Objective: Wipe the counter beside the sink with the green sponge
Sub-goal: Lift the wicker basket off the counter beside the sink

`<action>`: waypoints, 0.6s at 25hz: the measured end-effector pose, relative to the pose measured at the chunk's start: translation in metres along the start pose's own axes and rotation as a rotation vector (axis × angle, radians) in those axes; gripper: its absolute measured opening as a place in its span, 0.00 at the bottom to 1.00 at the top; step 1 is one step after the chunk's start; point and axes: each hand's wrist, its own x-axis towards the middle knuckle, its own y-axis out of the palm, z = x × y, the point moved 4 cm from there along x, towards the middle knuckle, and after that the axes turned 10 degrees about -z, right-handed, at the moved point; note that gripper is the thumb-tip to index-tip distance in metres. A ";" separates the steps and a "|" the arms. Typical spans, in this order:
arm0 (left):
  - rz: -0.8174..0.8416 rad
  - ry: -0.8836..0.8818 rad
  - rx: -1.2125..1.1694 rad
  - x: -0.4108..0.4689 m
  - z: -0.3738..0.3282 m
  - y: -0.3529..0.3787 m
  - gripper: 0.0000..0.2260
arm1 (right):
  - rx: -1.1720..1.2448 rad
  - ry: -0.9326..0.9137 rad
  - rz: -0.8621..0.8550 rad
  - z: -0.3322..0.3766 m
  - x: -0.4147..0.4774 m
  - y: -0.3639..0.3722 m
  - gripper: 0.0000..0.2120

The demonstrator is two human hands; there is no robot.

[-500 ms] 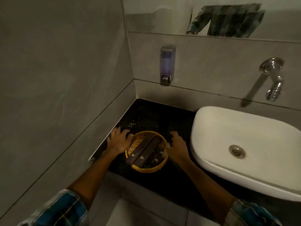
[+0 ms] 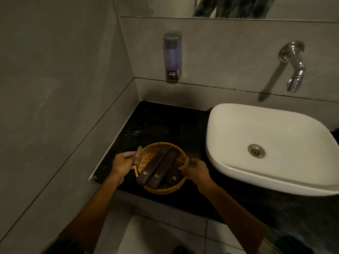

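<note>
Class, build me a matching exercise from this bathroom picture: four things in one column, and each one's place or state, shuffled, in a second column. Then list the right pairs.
Things
1. wicker basket
2. soap dispenser
3. tap
4. dark boxes

Places or states
A. on the wall above the white sink
B. lying inside the basket
C. gripped at its handles by the left hand and right hand, over the black counter
D. fixed to the back wall above the counter, near the corner

Pairs: 1-C, 2-D, 3-A, 4-B
</note>
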 end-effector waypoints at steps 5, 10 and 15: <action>0.168 -0.039 -0.024 -0.063 0.015 0.010 0.11 | 0.082 0.018 0.045 -0.038 -0.050 -0.069 0.21; 0.244 -0.022 0.186 -0.112 0.038 0.074 0.12 | -0.044 0.050 -0.089 -0.080 -0.069 -0.142 0.18; 0.298 0.051 0.191 -0.140 0.038 0.123 0.15 | -0.122 -0.014 -0.256 -0.097 -0.064 -0.186 0.16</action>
